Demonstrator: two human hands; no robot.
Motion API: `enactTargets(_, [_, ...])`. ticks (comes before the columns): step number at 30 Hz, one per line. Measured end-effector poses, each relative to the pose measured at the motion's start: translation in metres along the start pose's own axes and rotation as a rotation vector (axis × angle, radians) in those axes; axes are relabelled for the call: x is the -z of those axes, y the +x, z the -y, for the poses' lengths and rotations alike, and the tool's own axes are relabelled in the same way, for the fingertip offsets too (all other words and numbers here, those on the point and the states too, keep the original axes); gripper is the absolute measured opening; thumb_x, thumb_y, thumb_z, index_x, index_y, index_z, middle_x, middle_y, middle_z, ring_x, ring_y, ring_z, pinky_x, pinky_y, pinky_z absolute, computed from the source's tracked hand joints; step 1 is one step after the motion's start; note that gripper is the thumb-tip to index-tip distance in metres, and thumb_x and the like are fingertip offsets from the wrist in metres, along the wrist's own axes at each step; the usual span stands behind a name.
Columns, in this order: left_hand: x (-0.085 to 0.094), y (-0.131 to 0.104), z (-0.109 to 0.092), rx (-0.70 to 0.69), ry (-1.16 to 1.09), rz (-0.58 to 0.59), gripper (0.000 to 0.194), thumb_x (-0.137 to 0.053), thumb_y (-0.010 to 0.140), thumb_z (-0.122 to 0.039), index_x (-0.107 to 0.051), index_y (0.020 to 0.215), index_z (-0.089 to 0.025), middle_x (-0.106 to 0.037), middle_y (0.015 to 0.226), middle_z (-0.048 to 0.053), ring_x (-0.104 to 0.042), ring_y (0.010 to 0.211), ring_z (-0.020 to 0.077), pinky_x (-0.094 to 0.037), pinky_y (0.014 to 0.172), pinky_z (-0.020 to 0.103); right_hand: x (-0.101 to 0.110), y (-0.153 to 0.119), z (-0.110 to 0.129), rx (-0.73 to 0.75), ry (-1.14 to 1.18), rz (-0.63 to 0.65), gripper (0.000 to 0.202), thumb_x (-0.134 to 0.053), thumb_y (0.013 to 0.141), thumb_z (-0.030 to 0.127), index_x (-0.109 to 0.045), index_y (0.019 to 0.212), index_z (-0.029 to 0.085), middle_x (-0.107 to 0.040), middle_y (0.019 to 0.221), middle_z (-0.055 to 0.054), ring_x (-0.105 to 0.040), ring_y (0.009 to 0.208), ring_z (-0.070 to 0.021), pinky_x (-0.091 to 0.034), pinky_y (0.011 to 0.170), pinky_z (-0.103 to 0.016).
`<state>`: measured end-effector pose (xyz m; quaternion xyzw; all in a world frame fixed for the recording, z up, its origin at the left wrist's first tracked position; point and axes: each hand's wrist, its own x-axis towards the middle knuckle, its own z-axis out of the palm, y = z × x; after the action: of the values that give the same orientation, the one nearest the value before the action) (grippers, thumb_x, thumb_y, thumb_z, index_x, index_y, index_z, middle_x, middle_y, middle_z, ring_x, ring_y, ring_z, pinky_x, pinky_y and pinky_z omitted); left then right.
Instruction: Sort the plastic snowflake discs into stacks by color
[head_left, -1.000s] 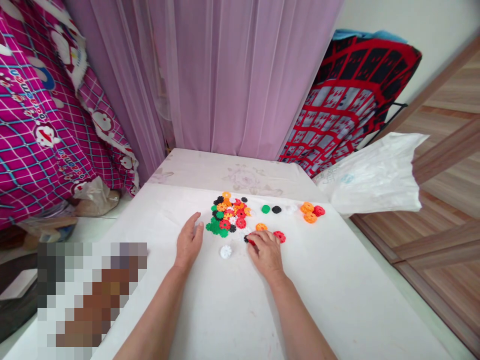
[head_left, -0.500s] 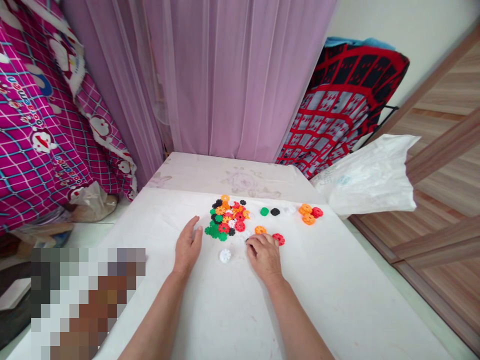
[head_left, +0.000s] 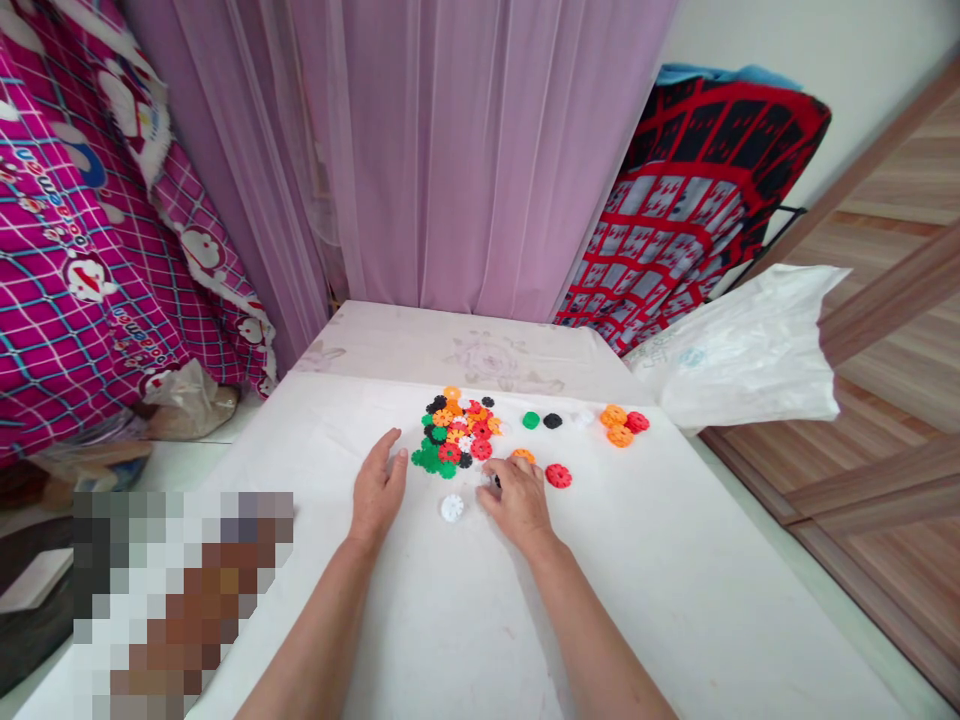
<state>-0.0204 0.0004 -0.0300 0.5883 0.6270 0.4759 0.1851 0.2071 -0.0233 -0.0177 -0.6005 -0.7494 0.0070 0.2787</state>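
A mixed pile of notched plastic discs in green, red, orange, black and white lies on the white-covered table. My left hand rests on its edge just left of the pile, empty, thumb and fingers apart. Right of the pile, my right hand has its fingers curled down around a black disc, mostly hidden by them. Between my hands lies a white disc. An orange disc sits partly behind my right hand, and a red disc lies to its right.
Farther back are a green disc, a black disc, a faint white one and an orange and red group. A white plastic bag hangs at the table's right edge.
My right hand has shifted slightly left, uncovering the red disc and covering more of the orange one. Its thumb and fingers are now more spread. My left hand has hardly moved.
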Motion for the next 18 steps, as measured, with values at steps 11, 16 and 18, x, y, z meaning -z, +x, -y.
enactTargets(11, [0.002,-0.001,-0.002,0.002,0.013,0.02,0.041,-0.045,0.09,-0.04,-0.057,0.125,-0.022,-0.061,0.132,0.008,-0.055,0.123,0.0219,-0.043,0.107,0.042,0.017,-0.016,0.039,0.037,0.255,-0.007,0.021,-0.066,0.071,0.02,-0.06,0.091,0.025,-0.067,0.092,-0.001,-0.055,0.09,-0.0211,-0.036,0.085,-0.035])
enactTargets(16, [0.002,0.0,-0.004,-0.001,0.015,0.027,0.041,-0.044,0.09,-0.04,-0.057,0.124,-0.021,-0.061,0.132,0.008,-0.055,0.123,0.0222,-0.043,0.107,0.042,0.013,-0.015,0.045,0.051,0.22,0.038,0.022,-0.066,0.072,0.02,-0.062,0.093,0.025,-0.066,0.09,-0.001,-0.055,0.09,-0.0211,-0.036,0.081,-0.034])
enactTargets(18, [0.002,0.0,-0.004,-0.002,0.013,0.024,0.04,-0.045,0.09,-0.039,-0.057,0.124,-0.021,-0.061,0.131,0.008,-0.055,0.123,0.0221,-0.043,0.106,0.041,0.013,-0.015,0.045,0.071,0.219,0.038,0.024,-0.066,0.073,0.02,-0.062,0.095,0.026,-0.066,0.091,-0.001,-0.055,0.091,-0.0205,-0.036,0.082,-0.034])
